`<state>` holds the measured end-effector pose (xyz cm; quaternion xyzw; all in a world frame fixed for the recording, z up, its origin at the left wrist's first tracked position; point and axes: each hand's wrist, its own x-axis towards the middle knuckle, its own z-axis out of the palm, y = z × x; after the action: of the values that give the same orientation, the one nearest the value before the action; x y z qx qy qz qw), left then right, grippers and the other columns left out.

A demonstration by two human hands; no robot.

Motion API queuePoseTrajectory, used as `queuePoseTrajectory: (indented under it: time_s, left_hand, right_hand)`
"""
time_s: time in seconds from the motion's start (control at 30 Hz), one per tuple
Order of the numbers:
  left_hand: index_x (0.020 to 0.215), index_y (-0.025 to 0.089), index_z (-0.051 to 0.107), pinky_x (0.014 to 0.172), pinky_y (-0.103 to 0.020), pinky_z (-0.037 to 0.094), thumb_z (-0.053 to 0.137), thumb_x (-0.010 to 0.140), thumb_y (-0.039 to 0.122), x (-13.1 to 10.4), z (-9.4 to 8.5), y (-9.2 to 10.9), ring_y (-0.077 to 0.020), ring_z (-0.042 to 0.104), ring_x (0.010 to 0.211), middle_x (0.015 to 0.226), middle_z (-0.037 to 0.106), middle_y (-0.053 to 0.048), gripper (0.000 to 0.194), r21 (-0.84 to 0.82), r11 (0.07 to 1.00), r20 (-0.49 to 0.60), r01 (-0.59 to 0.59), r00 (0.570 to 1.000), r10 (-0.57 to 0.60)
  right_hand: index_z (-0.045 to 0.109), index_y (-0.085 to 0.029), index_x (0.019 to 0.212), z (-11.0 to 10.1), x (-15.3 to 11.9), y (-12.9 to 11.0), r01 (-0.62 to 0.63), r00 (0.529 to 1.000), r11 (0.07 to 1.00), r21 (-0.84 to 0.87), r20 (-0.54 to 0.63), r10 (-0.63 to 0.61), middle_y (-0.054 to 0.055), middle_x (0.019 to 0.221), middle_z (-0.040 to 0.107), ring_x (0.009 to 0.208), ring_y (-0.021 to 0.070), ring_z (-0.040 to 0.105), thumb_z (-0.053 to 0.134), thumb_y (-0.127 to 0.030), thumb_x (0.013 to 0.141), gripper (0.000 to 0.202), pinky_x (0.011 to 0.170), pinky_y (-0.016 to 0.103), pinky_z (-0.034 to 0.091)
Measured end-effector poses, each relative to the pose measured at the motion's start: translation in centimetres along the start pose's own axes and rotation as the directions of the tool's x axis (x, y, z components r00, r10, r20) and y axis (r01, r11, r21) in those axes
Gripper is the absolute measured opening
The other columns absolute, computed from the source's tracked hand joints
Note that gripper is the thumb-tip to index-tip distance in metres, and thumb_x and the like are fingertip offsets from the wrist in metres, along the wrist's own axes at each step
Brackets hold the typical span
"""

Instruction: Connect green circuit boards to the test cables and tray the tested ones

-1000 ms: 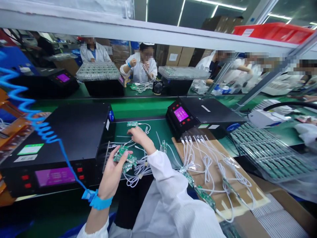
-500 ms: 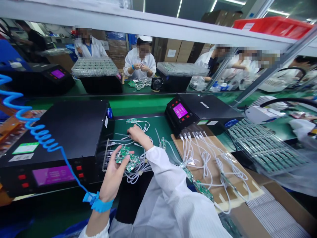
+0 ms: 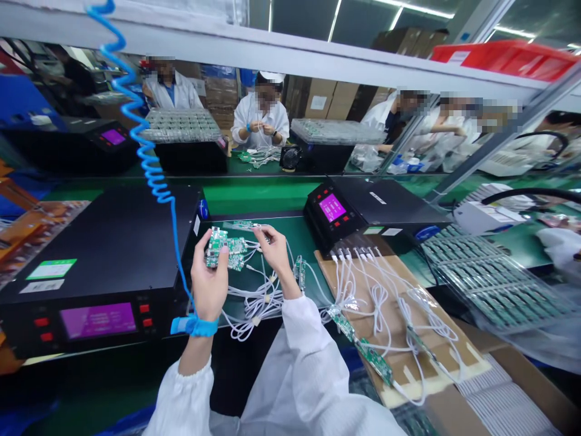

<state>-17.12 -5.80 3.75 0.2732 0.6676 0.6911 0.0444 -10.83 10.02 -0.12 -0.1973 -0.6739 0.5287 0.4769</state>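
Grip of left hand (image 3: 209,281) closed around stacked circuit boards (image 3: 227,247); right hand (image 3: 275,249) pinching white cable plug (image 3: 257,226) at another board (image 3: 238,224).

Loose stack of green circuit boards (image 3: 236,245) in left fingers (image 3: 223,266), another board (image 3: 242,224), perhaps cabled, beyond.

Green circuit boards (image 3: 236,245), white cables (image 3: 259,295), blue wristband (image 3: 205,327), magenta screen (image 3: 97,320)
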Motion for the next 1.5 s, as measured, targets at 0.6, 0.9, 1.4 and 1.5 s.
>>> queuePoseTrajectory:
  time_s: [0.6, 0.9, 1.4, 1.5]
  left_hand:
    - [0.138, 0.023, 0.064, 0.094, -0.033, 0.060, 0.072, 0.091, 0.041, 1.8, -0.7, 2.9, -0.0236, 0.069, 0.115, 0.134, 0.070, -0.009, 0.051, 0.210, 0.950, -0.125, -0.229, 0.958, 0.258]
    - [0.137, 0.026, 0.066, 0.097, -0.039, 0.060, 0.074, 0.090, 0.043, 1.9, -1.0, 2.8, -0.0264, 0.070, 0.115, 0.135, 0.069, -0.010, 0.051, 0.192, 0.964, -0.094, -0.185, 0.974, 0.205]
    - [0.136, 0.028, 0.069, 0.078, -0.035, 0.065, 0.079, 0.084, 0.045, 1.8, -1.3, 2.8, -0.0256, 0.076, 0.094, 0.126, 0.075, -0.008, 0.056, 0.164, 0.983, -0.049, -0.088, 0.994, 0.097]
    - [0.135, 0.027, 0.070, 0.093, -0.038, 0.063, 0.080, 0.083, 0.046, 2.1, -1.6, 2.5, -0.0276, 0.074, 0.108, 0.126, 0.076, -0.007, 0.055, 0.149, 0.983, 0.010, -0.105, 0.995, 0.104]
  right_hand:
    - [0.080, -0.021, 0.102, -0.8, -2.0, -2.5, 0.212, 0.947, 0.953, -0.217, 0.286, -0.146, 0.003, 0.079, 0.067, 0.068, 0.0154, 0.052, 0.052, -0.042, 0.105, 0.035, 0.069, 0.030, 0.040]
    - [0.078, -0.022, 0.100, -1.2, -2.2, -2.0, 0.258, 0.932, 0.931, -0.258, 0.320, -0.169, 0.002, 0.074, 0.062, 0.069, 0.0165, 0.052, 0.050, -0.048, 0.106, 0.038, 0.074, 0.032, 0.040]
    - [0.077, -0.022, 0.095, -2.2, -2.6, -2.1, 0.252, 0.906, 0.938, -0.238, 0.397, -0.143, 0.001, 0.077, 0.065, 0.072, 0.0154, 0.054, 0.053, -0.040, 0.105, 0.032, 0.077, 0.030, 0.041]
    - [0.076, -0.022, 0.095, -2.3, -2.6, -2.1, 0.285, 0.890, 0.922, -0.263, 0.430, -0.152, 0.001, 0.078, 0.066, 0.075, 0.0162, 0.057, 0.053, -0.038, 0.106, 0.030, 0.080, 0.031, 0.041]
